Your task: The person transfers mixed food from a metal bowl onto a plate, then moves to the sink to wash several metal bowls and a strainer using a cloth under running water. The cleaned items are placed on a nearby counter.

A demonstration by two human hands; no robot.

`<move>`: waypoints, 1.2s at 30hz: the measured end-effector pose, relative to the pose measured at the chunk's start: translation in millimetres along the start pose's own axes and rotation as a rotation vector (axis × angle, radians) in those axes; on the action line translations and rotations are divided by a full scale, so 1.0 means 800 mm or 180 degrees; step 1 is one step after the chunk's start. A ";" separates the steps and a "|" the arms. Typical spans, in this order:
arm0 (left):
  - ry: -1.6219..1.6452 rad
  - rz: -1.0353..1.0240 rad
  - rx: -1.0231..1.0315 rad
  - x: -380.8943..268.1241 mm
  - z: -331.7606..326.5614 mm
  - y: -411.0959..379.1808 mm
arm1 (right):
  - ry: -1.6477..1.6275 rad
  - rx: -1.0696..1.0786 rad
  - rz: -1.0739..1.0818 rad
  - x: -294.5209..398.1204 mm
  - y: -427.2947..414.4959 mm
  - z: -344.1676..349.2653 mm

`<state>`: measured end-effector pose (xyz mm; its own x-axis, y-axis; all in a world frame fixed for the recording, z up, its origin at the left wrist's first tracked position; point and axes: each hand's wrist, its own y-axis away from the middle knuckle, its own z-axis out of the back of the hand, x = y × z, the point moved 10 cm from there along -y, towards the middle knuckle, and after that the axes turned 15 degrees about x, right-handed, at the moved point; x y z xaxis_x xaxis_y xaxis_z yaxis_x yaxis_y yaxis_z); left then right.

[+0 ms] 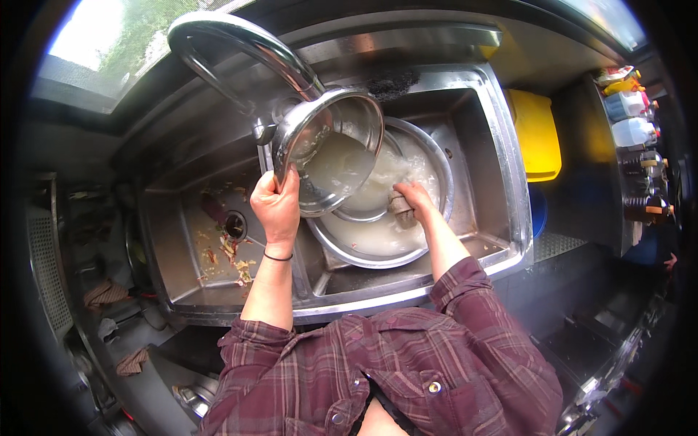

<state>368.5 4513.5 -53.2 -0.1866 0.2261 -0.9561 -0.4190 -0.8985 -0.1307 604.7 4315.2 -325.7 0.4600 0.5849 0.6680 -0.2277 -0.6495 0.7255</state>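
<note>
My left hand (pixel 276 210) grips the rim of a steel bowl (pixel 353 114), thumb on the inner side. The bowl is tilted toward me and holds cloudy water. In my right hand (pixel 416 199) is a wet, grey-brown cloth (pixel 402 210), bunched up just right of the bowl. Both hands are over a wide steel basin (pixel 449 188) of cloudy, rippling water. Another round steel rim (pixel 364 219) shows partly sunk in that water. The basin sits in the right compartment of a steel double sink (pixel 493 163). The tilted bowl hides part of the basin.
A curved chrome tap (pixel 262 41) arches behind the bowl. Food scraps (pixel 232 253) lie around the drain (pixel 236 225) in the left compartment. Right of the sink are a yellow container (pixel 534 136) and a shelf with several bottles (pixel 632 132). Striped cloths (pixel 106 293) lie at left.
</note>
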 end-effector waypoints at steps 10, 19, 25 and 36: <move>-0.0009 0.0119 -0.0146 0.019 0.022 0.018 | 0.1582 -0.0608 0.1260 0.155 0.126 -0.010; -0.0528 0.0171 0.0023 0.041 0.005 0.029 | -0.0956 -0.0811 0.1865 0.135 0.204 0.088; -0.0971 0.0326 0.0236 0.084 -0.037 0.039 | -0.2644 -0.0557 0.1902 0.098 0.167 0.095; -0.1047 0.1210 0.1009 0.171 -0.121 0.079 | -0.2387 -0.0104 0.0978 -0.039 0.130 0.036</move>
<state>402.7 4451.5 -217.4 -0.6199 0.0604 -0.7824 -0.5043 -0.7946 0.3382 591.0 4215.4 -275.9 0.8231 -0.1061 0.5578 -0.4570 -0.7070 0.5398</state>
